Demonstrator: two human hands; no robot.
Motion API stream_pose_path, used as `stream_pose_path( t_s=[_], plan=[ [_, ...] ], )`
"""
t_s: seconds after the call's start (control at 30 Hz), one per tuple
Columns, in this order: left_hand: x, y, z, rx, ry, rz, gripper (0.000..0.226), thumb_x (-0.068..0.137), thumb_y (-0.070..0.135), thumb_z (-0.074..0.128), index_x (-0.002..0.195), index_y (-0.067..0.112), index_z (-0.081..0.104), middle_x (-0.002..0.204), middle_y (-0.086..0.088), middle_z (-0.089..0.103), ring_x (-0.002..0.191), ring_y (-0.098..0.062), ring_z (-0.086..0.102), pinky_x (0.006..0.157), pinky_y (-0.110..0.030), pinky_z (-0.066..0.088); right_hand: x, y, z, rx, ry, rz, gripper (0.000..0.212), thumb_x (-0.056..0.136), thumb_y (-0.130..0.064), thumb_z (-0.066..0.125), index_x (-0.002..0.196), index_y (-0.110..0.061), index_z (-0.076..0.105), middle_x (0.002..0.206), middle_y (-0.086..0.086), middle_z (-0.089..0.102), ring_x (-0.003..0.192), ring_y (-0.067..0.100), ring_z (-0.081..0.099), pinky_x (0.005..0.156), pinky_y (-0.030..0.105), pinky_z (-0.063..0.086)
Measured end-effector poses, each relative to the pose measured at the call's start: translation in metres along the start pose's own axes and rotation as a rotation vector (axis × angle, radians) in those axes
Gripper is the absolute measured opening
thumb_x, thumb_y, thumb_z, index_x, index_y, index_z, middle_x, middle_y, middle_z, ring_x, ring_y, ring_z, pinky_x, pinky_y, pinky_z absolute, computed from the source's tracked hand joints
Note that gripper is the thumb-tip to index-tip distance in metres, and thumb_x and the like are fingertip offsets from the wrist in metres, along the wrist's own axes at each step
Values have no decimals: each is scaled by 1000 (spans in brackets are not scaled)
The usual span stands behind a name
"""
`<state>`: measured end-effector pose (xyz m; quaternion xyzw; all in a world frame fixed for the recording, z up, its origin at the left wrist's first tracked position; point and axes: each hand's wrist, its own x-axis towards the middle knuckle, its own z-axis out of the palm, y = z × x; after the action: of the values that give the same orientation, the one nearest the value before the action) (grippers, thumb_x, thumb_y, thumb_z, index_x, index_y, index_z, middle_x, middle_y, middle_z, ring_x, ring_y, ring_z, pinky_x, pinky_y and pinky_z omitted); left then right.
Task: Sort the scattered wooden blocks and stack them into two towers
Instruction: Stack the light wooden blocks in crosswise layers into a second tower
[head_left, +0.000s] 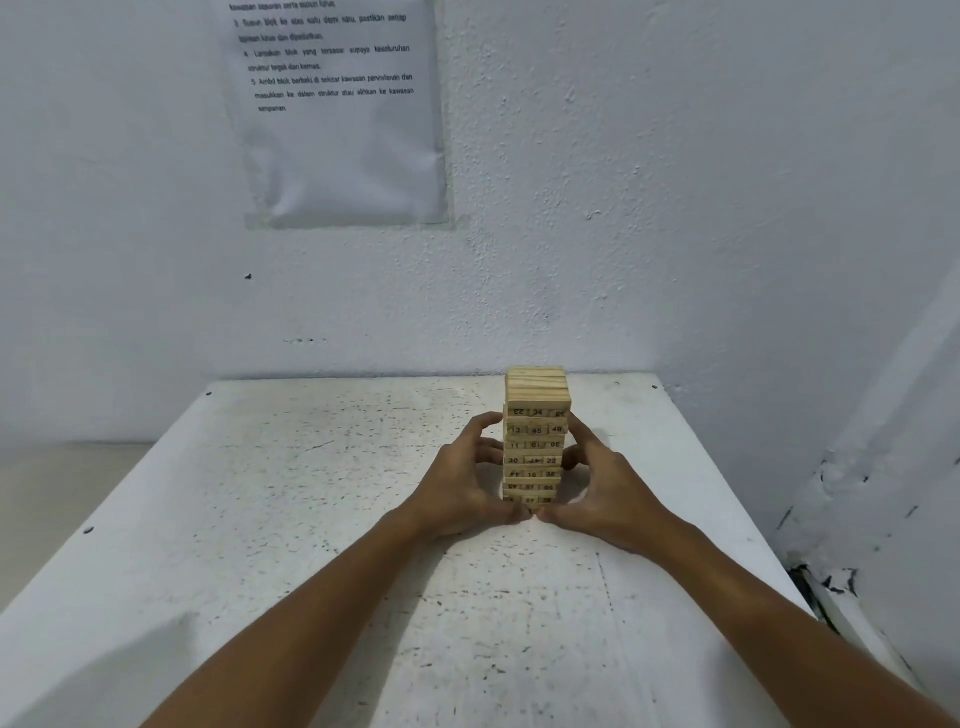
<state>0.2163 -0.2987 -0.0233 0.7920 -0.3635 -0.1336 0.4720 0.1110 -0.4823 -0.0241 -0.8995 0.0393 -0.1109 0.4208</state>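
Observation:
One tower of numbered wooden blocks stands upright on the white table, right of centre and near the back edge. It is several layers high, with three blocks to a layer. My left hand cups the tower's left side, fingers curled round its middle layers. My right hand cups the right side in the same way. Both thumbs meet at the tower's base in front. No loose blocks are in view.
A white wall rises right behind the table, with a printed paper sheet taped to it at the upper left. The table's right edge runs close to a scuffed white wall. The tabletop is speckled with dark marks.

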Motion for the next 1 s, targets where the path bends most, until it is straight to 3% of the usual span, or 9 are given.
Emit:
stream_pose_path(
  t_s=[0.37,0.63,0.73,0.8,1.0],
  plan=[
    [29,-6,0,6,-6,-25,109,54,24,94,143,24,31,119,4,64,111,-1,58,92,-21,51,24,8,-10,-27,-4,5,113,65,-36,86,153,-33,16,104,-14,62,98,6,61,86,30,56],
    [27,-6,0,22,-12,-48,106,56,26,93,143,27,32,118,6,64,113,-4,58,100,-35,50,22,4,-10,-22,-6,31,115,65,-37,86,154,-33,13,103,-13,62,98,5,60,88,32,55],
    [19,-3,1,58,11,-73,114,55,35,92,147,28,26,128,6,60,123,-8,53,106,-37,45,17,0,-10,-34,5,72,118,65,-37,86,155,-33,8,111,-10,63,102,5,59,90,29,52],
    [9,2,1,78,45,-92,115,59,32,92,150,25,23,137,5,55,129,-11,47,107,-31,40,8,-4,-8,-63,35,110,117,67,-33,86,155,-29,8,116,-8,60,106,9,57,91,26,47],
    [-52,13,3,89,162,-102,105,65,34,89,149,26,26,139,6,50,120,-10,45,93,-23,35,-45,-17,-2,-12,186,199,74,79,-20,79,142,-16,41,123,7,61,115,21,56,95,25,43]
  ],
)
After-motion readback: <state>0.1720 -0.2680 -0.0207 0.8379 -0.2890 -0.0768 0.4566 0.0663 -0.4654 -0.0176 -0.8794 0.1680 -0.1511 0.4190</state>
